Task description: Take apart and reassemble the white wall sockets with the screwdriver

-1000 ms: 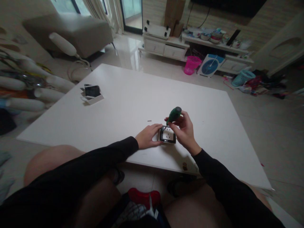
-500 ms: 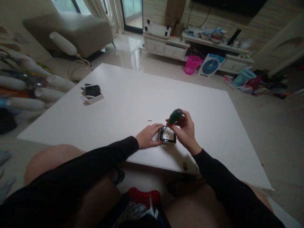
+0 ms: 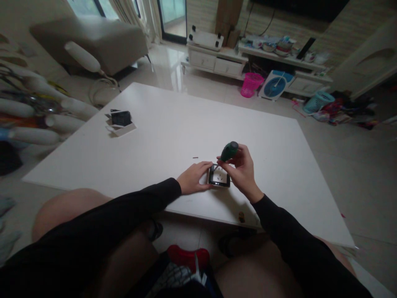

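A wall socket point(image 3: 220, 175) with a white face and dark frame rests near the front edge of the white table point(image 3: 173, 132). My left hand point(image 3: 195, 178) grips its left side, thumb along the near edge and fingers along the far edge. In my right hand point(image 3: 243, 171) is a screwdriver point(image 3: 229, 151) with a green handle and dark end cap, held tilted. Its shaft meets the upper left of the socket's face; the exact tip is too small to make out. A small dark screw-like piece point(image 3: 195, 157) lies beyond my left hand.
At the table's far left sits an open white box point(image 3: 122, 124) with dark square parts. A small yellow-brown item point(image 3: 241, 217) lies by the front edge. Beyond the table stand a pink basket point(image 3: 250, 85), a blue-and-white fan point(image 3: 275, 85) and a low white cabinet point(image 3: 214, 62).
The screwdriver's handle has turned or tilted very slightly in my right hand. Both hands and the wall socket stay in place.
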The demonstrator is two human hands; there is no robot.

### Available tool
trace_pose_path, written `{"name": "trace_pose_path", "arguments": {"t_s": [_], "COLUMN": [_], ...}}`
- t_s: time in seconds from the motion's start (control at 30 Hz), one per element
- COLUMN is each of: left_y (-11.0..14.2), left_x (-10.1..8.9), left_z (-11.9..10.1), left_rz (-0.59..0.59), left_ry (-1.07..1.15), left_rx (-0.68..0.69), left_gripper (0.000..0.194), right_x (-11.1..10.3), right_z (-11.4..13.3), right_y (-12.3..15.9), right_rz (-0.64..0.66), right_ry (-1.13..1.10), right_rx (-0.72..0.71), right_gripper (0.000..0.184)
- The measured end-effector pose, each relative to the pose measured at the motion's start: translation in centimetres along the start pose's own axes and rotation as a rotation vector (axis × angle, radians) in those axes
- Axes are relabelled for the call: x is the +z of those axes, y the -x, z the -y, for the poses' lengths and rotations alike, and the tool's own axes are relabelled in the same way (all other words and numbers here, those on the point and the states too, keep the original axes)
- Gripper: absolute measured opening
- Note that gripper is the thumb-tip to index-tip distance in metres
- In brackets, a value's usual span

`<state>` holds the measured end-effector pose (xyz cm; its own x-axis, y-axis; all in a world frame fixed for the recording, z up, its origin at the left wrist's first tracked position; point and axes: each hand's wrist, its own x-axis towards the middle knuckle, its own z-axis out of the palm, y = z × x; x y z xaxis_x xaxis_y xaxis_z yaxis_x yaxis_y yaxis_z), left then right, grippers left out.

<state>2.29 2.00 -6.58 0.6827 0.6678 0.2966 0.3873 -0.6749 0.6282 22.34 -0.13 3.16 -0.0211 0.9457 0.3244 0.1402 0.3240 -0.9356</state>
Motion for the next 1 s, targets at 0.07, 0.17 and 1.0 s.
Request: {"name": "trace_pose_path", "arguments": {"t_s": [0.07,0.17,1.0], "left_y": [0.0,0.1,0.0], "left_x": [0.0,0.0,0.0], "left_z": [0.0,0.0,-0.1], "left_rz": [-0.005,-0.008,-0.007], "left_ry": [0.0,0.003,-0.016], "left_rx": [0.005,0.007,0.008], "left_gripper": [0.085,0.085,0.083], "right_x": [0.0,0.0,0.0], "right_z": [0.2,0.4,-0.7], "right_y": [0.1,0.1,0.1], "right_rz": [0.008,0.022,0.002], "right_ry": [0.012,0.019,-0.042], "right_rx": [-0.007,-0.022,0.015], "right_gripper": [0.045,0.041,0.047]}}
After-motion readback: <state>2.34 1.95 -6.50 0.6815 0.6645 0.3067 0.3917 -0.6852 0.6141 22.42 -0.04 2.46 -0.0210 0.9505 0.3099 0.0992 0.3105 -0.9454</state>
